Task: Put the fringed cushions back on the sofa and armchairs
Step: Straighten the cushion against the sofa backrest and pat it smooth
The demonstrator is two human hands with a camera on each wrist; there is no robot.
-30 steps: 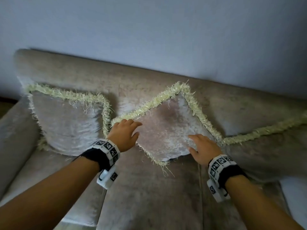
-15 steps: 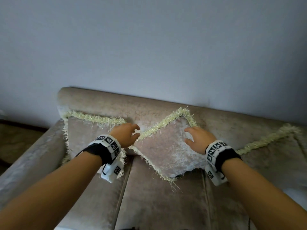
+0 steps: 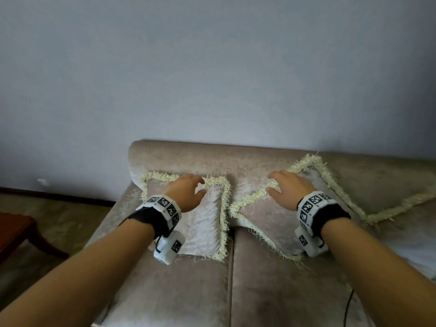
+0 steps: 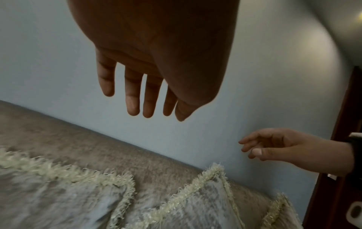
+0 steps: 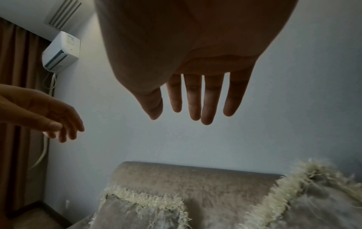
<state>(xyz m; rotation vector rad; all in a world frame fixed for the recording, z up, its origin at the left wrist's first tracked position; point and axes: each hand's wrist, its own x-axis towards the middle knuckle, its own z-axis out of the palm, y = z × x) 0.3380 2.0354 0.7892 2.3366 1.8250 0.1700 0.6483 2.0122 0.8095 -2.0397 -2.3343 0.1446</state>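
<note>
Three beige cushions with pale fringe lean against the sofa backrest (image 3: 247,159). The left cushion (image 3: 203,225) stands square, the middle cushion (image 3: 266,220) stands on a corner, and only the fringe of the right cushion (image 3: 401,205) shows. My left hand (image 3: 200,186) is over the left cushion's top edge. My right hand (image 3: 273,182) is over the middle cushion's upper left fringe. In the wrist views the left hand (image 4: 149,93) and right hand (image 5: 195,99) have straight, spread fingers, hold nothing and are clear of the cushions (image 4: 205,206) (image 5: 313,201).
A dark wooden table (image 3: 14,232) stands on patterned carpet (image 3: 70,220) left of the sofa arm. A thin cable (image 3: 349,308) lies on the right seat cushion. An air conditioner (image 5: 62,51) and brown curtain (image 5: 19,62) are on the wall to the left.
Both hands have come off the middle cushion's face and risen. The left hand has shifted over the left cushion. The view has pulled back and tilted up, showing more wall.
</note>
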